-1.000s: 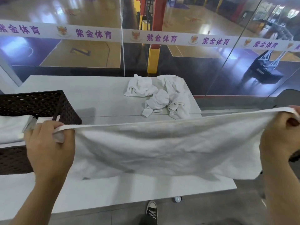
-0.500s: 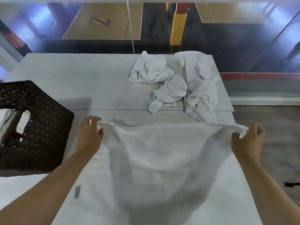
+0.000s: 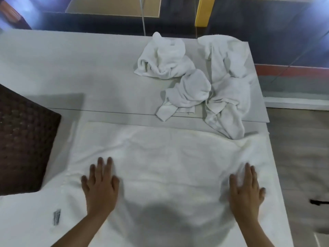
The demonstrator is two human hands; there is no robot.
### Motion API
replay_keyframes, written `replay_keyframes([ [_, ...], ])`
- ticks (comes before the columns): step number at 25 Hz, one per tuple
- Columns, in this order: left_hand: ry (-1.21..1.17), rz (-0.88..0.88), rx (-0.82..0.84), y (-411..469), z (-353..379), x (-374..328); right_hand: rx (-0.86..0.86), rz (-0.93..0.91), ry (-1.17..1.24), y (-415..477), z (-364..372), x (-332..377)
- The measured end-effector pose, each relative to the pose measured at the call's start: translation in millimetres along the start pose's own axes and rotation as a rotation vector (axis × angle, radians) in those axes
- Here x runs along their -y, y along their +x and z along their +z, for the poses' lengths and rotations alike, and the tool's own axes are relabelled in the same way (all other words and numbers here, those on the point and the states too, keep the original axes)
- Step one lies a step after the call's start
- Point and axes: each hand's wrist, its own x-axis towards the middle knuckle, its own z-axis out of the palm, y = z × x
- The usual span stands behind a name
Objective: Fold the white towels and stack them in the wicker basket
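Note:
A white towel (image 3: 167, 157) lies spread flat on the near part of the white table (image 3: 71, 68). My left hand (image 3: 100, 182) rests palm down on its left part, fingers straight. On the towel's right part my right hand (image 3: 246, 186) presses flat, fingers straight too. A small grey label (image 3: 57, 216) shows near the towel's near left corner. The dark brown wicker basket (image 3: 25, 139) stands at the left edge, its inside out of view. Several crumpled white towels (image 3: 199, 82) lie in a heap at the far right of the table.
The table's right edge (image 3: 274, 175) drops to a grey floor. A glass wall (image 3: 142, 15) rises behind the table's far edge, with a yellow post (image 3: 203, 11) beyond it. A seam (image 3: 106, 112) crosses the tabletop between the spread towel and the heap.
The towel, held up by its top corners a second ago, came down onto the table. Both hands let go of the corners and now lie flat on it. The camera tilted downward.

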Motion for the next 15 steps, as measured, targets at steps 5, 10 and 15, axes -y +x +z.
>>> replay_keyframes([
  [5,-0.087,-0.059,-0.085,18,8,1,-0.177,0.015,0.055,-11,-3,-20],
  [10,-0.129,-0.058,-0.154,16,15,-1,-0.246,0.142,0.115,-49,-13,-46],
  [15,-0.091,0.011,-0.243,15,24,10,-0.152,0.075,-0.128,-99,-4,-91],
])
